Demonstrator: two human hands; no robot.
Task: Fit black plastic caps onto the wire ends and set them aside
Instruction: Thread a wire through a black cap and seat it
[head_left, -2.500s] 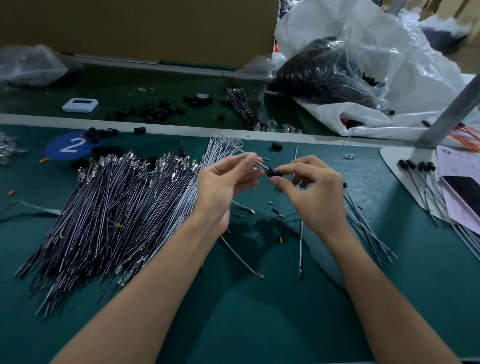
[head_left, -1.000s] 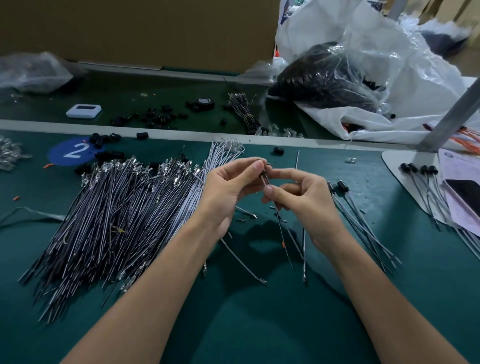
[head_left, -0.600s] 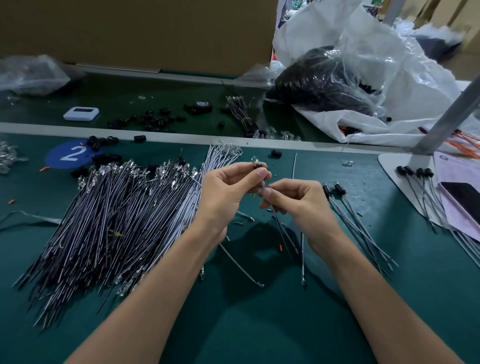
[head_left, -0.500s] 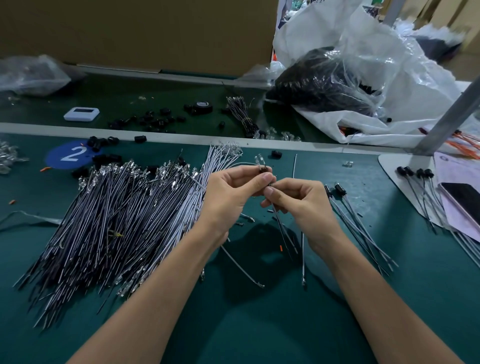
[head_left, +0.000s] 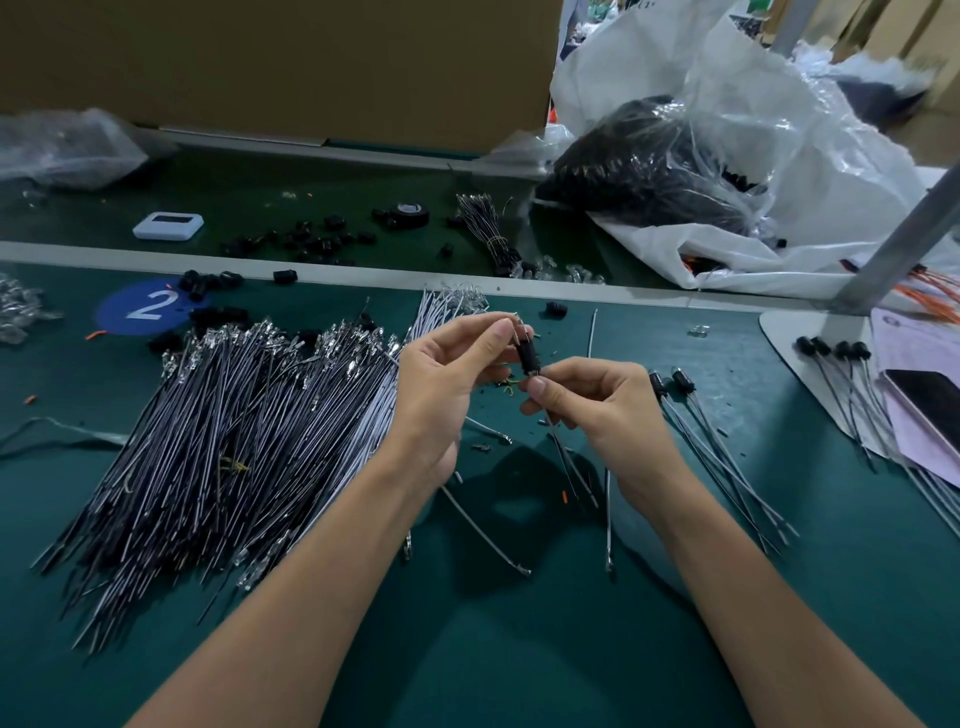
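- Two hands meet over the green worktop (head_left: 519, 649), mid-view.
- My left hand (head_left: 447, 384) pinches a black cap (head_left: 529, 356) between thumb and forefinger, the other fingers curled.
- My right hand (head_left: 602, 410) pinches a wire (head_left: 567, 460) just under the cap; the wire runs up into the cap and trails down toward the worktop.
- I see a metal tip (head_left: 516, 318) poking out above the cap, by the left forefinger.
- Left of the hands, a big pile (head_left: 234, 441) of bare wires lies fanned on the worktop.
- Just right of the right hand lie capped wires (head_left: 727, 457); more rest on a white board (head_left: 784, 332) farther right.
- At the back loose caps (head_left: 311, 241) lie scattered; a clear bag (head_left: 649, 171) of dark parts sits back right.
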